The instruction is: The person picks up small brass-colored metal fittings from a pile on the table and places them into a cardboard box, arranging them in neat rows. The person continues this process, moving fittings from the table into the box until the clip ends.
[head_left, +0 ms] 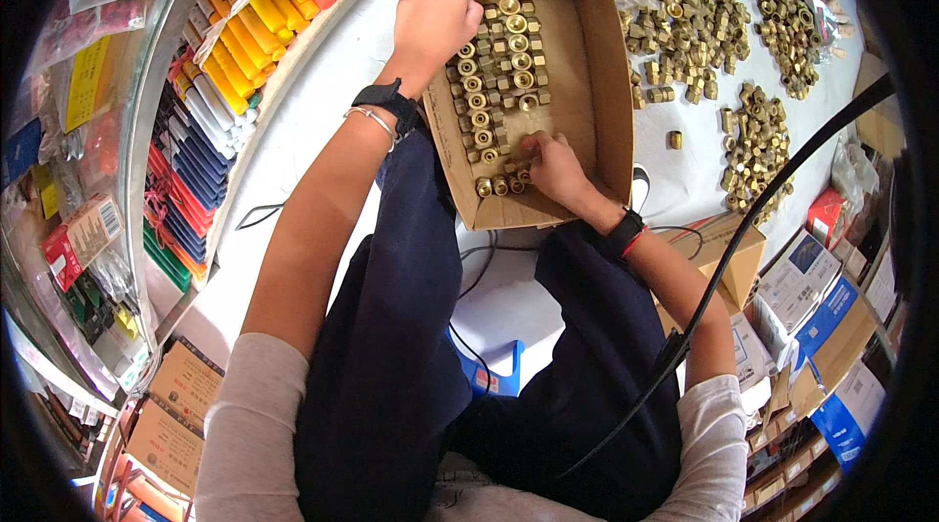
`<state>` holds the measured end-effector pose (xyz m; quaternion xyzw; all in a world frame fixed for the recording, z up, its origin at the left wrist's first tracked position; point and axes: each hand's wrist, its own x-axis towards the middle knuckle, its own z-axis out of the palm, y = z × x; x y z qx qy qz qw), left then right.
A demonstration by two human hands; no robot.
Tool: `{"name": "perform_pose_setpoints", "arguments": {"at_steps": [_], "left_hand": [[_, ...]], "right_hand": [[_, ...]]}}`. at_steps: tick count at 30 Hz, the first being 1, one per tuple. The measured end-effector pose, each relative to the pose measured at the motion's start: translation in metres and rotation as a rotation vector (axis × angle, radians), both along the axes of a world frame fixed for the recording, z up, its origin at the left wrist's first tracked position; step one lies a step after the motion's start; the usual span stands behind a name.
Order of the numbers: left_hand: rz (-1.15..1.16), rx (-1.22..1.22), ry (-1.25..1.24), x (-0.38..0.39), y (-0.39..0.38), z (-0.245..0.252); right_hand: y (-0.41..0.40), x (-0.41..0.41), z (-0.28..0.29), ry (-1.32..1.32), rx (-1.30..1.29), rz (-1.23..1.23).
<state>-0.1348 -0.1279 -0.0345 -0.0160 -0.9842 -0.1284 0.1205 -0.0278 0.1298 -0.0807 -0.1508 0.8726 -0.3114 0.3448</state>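
Note:
An open cardboard box (579, 82) lies tilted across my knees. Brass pipe fittings (480, 118) fill its left side in neat rows, some with their bores facing up. A short row of brass fittings (500, 186) runs along the near wall. My left hand (436, 16) is closed over the box's far left rim. Inside the box, my right hand (557, 173) has its fingers bent down at the near end of the rows, beside the short row. The hand hides its fingertips and part of that row, so whether a fitting is between them cannot be seen.
Heaps of loose brass fittings (693, 8) cover the white surface (337, 45) at right, with a single fitting (675, 140) apart. Bundled yellow-handled items (257, 16) line a shelf at left. A black cable (733, 250) crosses the right side. Cartons (799, 272) stand lower right.

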Motion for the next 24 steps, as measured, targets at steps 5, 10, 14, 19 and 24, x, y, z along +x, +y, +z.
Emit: {"name": "perform_pose_setpoints", "arguments": {"at_steps": [5,10,14,19,24], "left_hand": [[0.005,-0.023,0.003,0.001,0.001,0.000],[0.010,-0.029,0.003,0.001,0.001,0.000],[0.009,-0.037,-0.020,0.000,0.002,-0.001],[-0.034,0.019,-0.099,-0.002,-0.002,0.003],[-0.109,-0.028,-0.260,-0.006,-0.011,0.008]], "right_hand": [[0.002,0.004,-0.011,-0.006,0.042,-0.154],[0.007,0.002,-0.016,-0.157,0.109,-0.330],[0.007,0.002,-0.013,-0.131,0.129,-0.292],[0.003,0.002,-0.007,-0.157,0.075,-0.385],[0.002,0.001,-0.007,-0.198,0.058,-0.466]]}}
